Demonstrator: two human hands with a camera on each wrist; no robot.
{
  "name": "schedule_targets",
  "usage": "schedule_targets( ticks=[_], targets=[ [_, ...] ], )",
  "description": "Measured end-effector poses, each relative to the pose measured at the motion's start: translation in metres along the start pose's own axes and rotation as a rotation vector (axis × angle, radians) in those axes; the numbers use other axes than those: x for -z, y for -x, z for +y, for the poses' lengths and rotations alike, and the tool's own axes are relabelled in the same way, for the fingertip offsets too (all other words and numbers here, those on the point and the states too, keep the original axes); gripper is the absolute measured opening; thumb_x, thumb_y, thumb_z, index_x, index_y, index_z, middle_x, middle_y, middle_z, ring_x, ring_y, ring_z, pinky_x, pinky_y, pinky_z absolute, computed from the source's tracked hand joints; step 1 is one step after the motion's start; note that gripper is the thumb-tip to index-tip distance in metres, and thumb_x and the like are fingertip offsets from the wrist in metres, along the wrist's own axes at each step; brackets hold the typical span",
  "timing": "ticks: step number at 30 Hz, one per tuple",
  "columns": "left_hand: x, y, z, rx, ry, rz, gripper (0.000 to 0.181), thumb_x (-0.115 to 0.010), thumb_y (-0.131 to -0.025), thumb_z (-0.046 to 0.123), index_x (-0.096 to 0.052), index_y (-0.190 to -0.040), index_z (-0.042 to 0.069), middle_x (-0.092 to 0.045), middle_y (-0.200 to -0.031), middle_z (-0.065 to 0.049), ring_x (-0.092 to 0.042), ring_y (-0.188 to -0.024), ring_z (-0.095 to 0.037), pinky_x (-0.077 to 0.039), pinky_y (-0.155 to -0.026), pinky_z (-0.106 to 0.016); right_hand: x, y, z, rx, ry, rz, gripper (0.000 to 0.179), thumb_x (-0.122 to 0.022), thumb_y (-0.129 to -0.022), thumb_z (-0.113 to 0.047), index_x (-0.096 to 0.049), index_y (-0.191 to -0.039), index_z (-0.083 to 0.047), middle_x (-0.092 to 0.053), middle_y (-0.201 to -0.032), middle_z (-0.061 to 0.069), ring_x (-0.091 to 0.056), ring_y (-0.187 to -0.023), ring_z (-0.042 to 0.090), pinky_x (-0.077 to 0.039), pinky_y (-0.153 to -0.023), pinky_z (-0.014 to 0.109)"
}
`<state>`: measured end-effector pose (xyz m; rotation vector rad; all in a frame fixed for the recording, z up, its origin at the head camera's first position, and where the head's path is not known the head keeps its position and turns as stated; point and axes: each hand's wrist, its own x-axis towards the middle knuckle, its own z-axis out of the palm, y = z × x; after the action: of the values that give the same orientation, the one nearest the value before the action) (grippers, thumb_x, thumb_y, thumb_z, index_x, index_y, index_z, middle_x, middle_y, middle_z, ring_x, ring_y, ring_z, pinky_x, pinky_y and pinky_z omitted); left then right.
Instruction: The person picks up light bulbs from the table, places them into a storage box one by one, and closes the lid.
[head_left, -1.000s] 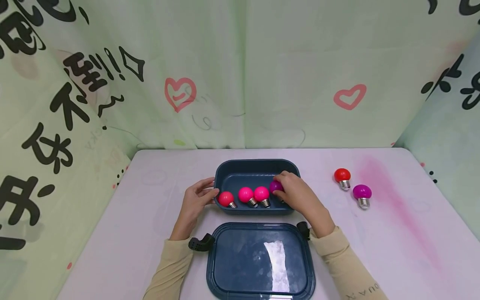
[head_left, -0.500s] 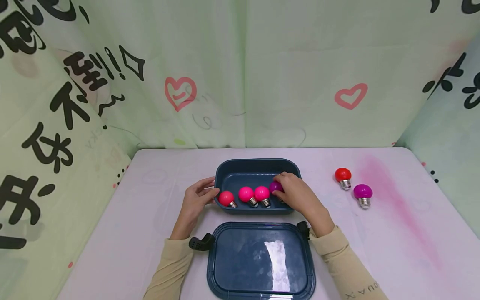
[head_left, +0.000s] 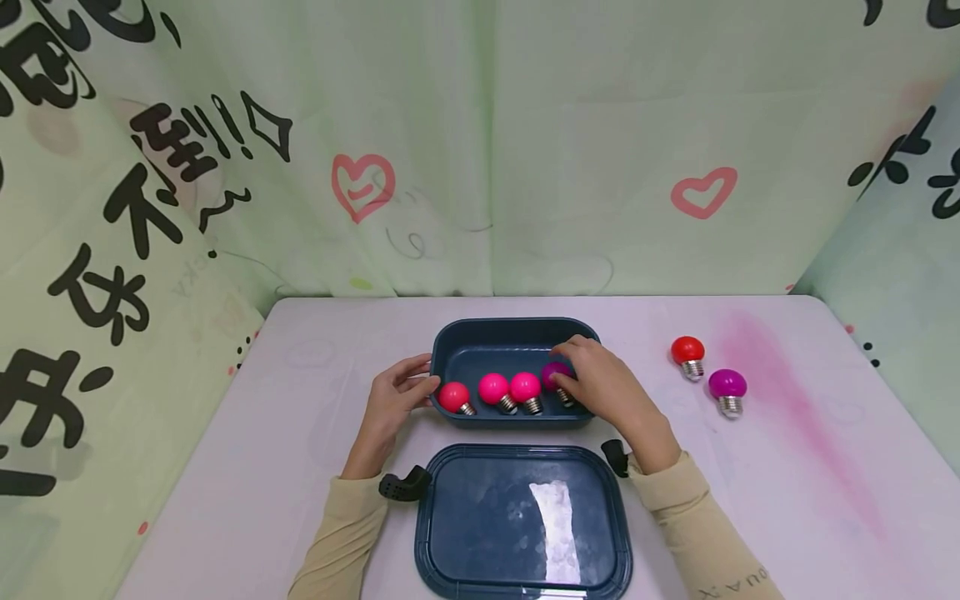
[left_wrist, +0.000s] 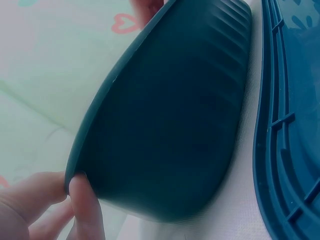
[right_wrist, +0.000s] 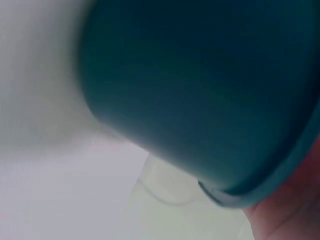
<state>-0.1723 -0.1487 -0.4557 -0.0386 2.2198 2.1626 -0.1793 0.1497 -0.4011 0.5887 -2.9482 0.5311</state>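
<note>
Head view looks forward and down from above and behind left grip (head_left: 397,396) and right grip (head_left: 606,387). Wrist views face box (head_left: 487,348) closely; head and left-wrist views share lid (head_left: 487,525).

The box (head_left: 510,424) looked like smooth, low-sheen plastic, ribbed along an outer wall; the lid (head_left: 495,525) was glossier plastic, throwing a bright reflection. The bulbs (head_left: 493,388) had smooth globes and shiny metal screw bases (head_left: 730,407). The table (head_left: 247,500) looked matt, the backdrop (head_left: 592,125) and sleeves (head_left: 341,525) matt cloth.
</note>
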Motion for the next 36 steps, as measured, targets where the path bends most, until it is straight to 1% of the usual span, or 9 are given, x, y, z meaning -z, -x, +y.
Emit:
schedule_targets(
  ticks=[4,10,16,25,31,36],
  targets=[
    [0.000,0.000,0.000,0.003,-0.006,0.006,0.045,-0.073,-0.090,0.010,-0.060,-0.133,0.003,-0.061,-0.127,-0.020,-0.064,-0.094,-0.014,-0.058,-0.069,-0.023,0.006,0.001,0.003,-0.009,0.002,0.004,0.040,-0.077,-0.087,-0.016,-0.066,-0.119,0.006,-0.065,-0.112,0.020,-0.064,-0.105,0.034,-0.053,-0.095,0.048],
    [0.000,0.000,0.000,0.007,-0.002,0.010,0.045,-0.073,-0.090,0.009,-0.061,-0.132,0.002,-0.061,-0.127,-0.020,-0.064,-0.093,-0.014,-0.058,-0.069,-0.023,0.013,0.001,0.010,-0.041,-0.030,0.009,0.040,-0.076,-0.088,-0.015,-0.065,-0.121,0.005,-0.064,-0.116,0.022,-0.060,-0.111,0.037,-0.051,-0.098,0.051],
    [0.000,0.000,0.001,0.005,0.003,0.005,0.045,-0.072,-0.091,0.008,-0.060,-0.133,0.003,-0.060,-0.128,-0.020,-0.064,-0.095,-0.015,-0.058,-0.070,-0.023,0.022,0.002,0.019,-0.066,-0.042,0.024,0.039,-0.073,-0.090,-0.014,-0.064,-0.123,0.005,-0.062,-0.119,0.023,-0.058,-0.113,0.038,-0.051,-0.098,0.053],
    [0.000,0.000,0.001,0.013,0.004,0.001,0.044,-0.072,-0.091,0.008,-0.060,-0.133,0.003,-0.060,-0.128,-0.020,-0.064,-0.093,-0.014,-0.058,-0.070,-0.023,0.028,0.008,0.036,-0.070,-0.051,0.057,0.037,-0.072,-0.090,-0.012,-0.063,-0.122,0.006,-0.061,-0.122,0.025,-0.057,-0.116,0.042,-0.049,-0.099,0.056],
    [0.000,0.001,0.001,0.010,0.009,0.000,0.044,-0.071,-0.091,0.007,-0.060,-0.133,0.002,-0.060,-0.127,-0.020,-0.064,-0.093,-0.014,-0.058,-0.070,-0.023,0.032,0.010,0.049,-0.104,-0.060,0.052,0.041,-0.071,-0.090,-0.012,-0.061,-0.125,0.007,-0.059,-0.126,0.028,-0.055,-0.118,0.044,-0.048,-0.099,0.057],
    [0.000,0.000,0.001,0.008,0.012,-0.001,0.045,-0.072,-0.090,0.007,-0.060,-0.133,0.002,-0.060,-0.127,-0.020,-0.064,-0.092,-0.013,-0.058,-0.069,-0.023,0.035,0.013,0.058,-0.144,-0.075,0.042,0.042,-0.071,-0.090,-0.012,-0.060,-0.126,0.006,-0.056,-0.129,0.029,-0.054,-0.117,0.045,-0.049,-0.096,0.059]
  ],
)
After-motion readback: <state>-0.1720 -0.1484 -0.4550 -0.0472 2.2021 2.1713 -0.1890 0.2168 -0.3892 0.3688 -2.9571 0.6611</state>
